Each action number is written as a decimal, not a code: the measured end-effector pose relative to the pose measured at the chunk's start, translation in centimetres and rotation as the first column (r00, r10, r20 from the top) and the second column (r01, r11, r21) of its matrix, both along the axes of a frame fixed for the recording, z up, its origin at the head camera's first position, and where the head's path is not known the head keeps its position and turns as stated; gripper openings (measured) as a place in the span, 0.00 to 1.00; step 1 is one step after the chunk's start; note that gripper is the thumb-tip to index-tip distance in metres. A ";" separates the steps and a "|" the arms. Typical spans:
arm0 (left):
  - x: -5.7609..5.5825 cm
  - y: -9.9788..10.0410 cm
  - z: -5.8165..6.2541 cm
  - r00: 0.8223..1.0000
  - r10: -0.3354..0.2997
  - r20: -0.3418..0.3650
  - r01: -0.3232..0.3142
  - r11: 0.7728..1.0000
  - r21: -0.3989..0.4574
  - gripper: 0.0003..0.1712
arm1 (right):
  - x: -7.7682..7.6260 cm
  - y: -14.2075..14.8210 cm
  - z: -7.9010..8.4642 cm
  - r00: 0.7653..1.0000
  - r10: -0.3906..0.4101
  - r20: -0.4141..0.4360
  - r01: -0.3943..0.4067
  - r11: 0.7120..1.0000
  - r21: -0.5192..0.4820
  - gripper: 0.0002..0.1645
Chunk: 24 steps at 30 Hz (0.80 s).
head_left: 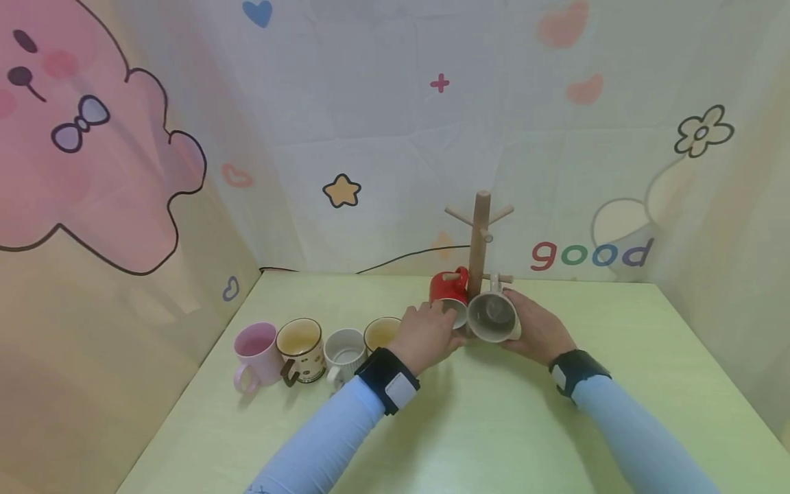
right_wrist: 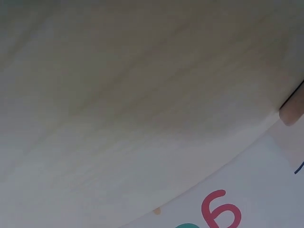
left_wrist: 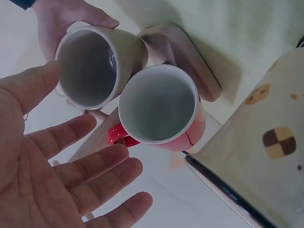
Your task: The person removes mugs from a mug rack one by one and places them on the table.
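Observation:
Beside the wooden mug tree (head_left: 479,240), my right hand (head_left: 540,326) holds a pale mug (head_left: 492,317) from its right side. The mug is tilted with its mouth toward me and its handle up near a lower peg; whether the handle is over that peg I cannot tell. A red mug (head_left: 449,289) is at the left lower peg, mouth also toward me. My left hand (head_left: 426,334) reaches in front of it. In the left wrist view, my left hand (left_wrist: 61,156) has spread fingers, close to the handle of the red mug (left_wrist: 190,128); contact is unclear.
Left on the table stand a pink mug (head_left: 258,353), a cream patterned mug (head_left: 302,351), a white ribbed mug (head_left: 344,351) and another cream mug (head_left: 381,332), partly behind my left hand. A printed curtain (head_left: 382,103) hangs behind. The right wrist view shows mostly blurred tabletop (right_wrist: 142,95).

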State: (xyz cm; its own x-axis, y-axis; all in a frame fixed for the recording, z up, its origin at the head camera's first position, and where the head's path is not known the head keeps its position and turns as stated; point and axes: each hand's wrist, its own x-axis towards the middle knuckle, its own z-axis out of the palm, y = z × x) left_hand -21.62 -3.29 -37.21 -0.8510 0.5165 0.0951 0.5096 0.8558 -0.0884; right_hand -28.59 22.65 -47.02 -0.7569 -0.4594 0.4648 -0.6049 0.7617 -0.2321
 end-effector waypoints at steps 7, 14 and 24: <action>0.1 0.0 0.1 1.000 -0.014 -0.017 0.014 1.000 0.001 0.26 | 0.9 0.1 -0.4 0.999 -0.017 -0.033 0.013 0.992 -0.128 0.63; 0.0 0.0 0.0 1.000 -0.018 -0.003 0.018 0.999 0.029 0.28 | 2.1 0.4 -0.5 0.993 -0.101 0.061 0.112 0.967 -0.228 0.64; -0.1 -0.2 0.3 0.999 -0.004 0.045 0.000 0.997 0.072 0.29 | 4.1 0.1 0.8 0.963 -0.201 0.183 0.262 0.865 -0.429 0.59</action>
State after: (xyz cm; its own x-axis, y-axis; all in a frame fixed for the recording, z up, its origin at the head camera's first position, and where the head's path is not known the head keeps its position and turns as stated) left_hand -21.71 -3.52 -36.95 -0.8542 0.5114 0.0940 0.5134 0.8581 -0.0031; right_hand -24.52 22.73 -46.27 -0.8821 -0.0313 0.4700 -0.3663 0.6729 -0.6426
